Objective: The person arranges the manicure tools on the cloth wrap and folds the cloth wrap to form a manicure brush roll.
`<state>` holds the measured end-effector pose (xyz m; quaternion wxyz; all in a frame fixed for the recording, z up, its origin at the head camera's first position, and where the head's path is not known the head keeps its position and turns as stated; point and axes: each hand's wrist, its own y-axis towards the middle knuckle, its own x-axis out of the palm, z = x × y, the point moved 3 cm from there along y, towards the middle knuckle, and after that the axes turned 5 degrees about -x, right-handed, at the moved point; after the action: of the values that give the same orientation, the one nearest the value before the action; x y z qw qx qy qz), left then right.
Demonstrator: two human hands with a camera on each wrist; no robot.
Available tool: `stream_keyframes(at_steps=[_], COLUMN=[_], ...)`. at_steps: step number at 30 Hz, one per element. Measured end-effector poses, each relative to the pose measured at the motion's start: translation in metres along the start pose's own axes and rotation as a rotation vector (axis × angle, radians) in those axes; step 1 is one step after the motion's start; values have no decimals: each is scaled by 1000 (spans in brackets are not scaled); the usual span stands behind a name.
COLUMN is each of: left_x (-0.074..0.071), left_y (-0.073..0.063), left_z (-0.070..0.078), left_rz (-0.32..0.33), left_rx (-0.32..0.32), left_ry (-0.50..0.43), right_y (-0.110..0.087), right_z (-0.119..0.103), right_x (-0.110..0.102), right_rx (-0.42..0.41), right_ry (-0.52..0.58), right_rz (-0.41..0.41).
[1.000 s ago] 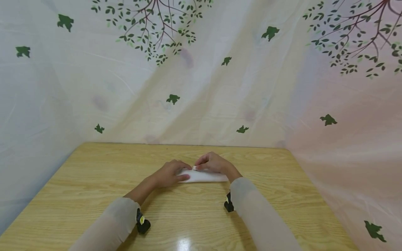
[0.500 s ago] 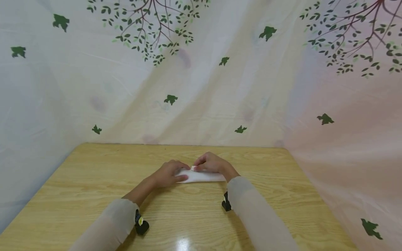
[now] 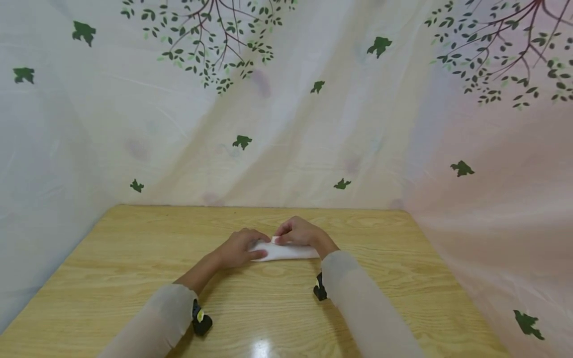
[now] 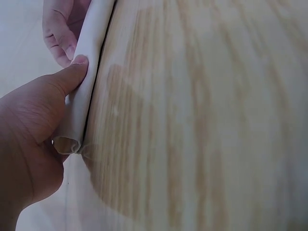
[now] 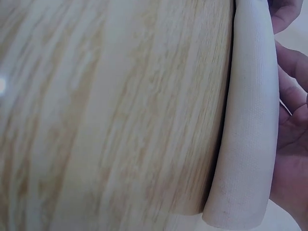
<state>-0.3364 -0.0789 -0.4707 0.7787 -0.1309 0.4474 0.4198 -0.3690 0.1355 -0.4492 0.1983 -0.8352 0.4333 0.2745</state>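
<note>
A long white roll (image 3: 291,252), soft-looking like cloth or thick paper, lies crosswise on the wooden table. My left hand (image 3: 241,247) grips its left end, thumb on the near side and fingers behind. The left wrist view shows that end of the roll (image 4: 79,108) open and hollow. At the roll's far upper edge, my right hand (image 3: 302,231) pinches a small white piece (image 3: 275,239) between thumb and fingers; I cannot tell whether it is part of the roll. In the right wrist view, the roll (image 5: 250,115) partly hides the fingers behind it.
The wood-grain table (image 3: 264,303) reaches back to a pale curtain (image 3: 286,124) printed with leaves and branches. Small black devices are strapped at both wrists, beside the light sleeves (image 3: 165,311).
Both hands keep their hold on the roll and the small white piece, hardly moving. The whole head view has shifted slightly, so things sit a little further left.
</note>
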Motion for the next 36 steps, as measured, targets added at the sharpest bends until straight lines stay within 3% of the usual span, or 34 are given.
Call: stream_keyframes(at_steps=[20,36], left_x=[1,4], left_y=[2,3], left_z=[-3,-1], left_rz=[24,54], left_rx=[21,40], left_ry=[13,24], right_y=[3,5], right_z=[-8,-8], right_x=[-4,0], right_rx=[98,196], right_ry=[-46,39], right_rz=[-34,-3])
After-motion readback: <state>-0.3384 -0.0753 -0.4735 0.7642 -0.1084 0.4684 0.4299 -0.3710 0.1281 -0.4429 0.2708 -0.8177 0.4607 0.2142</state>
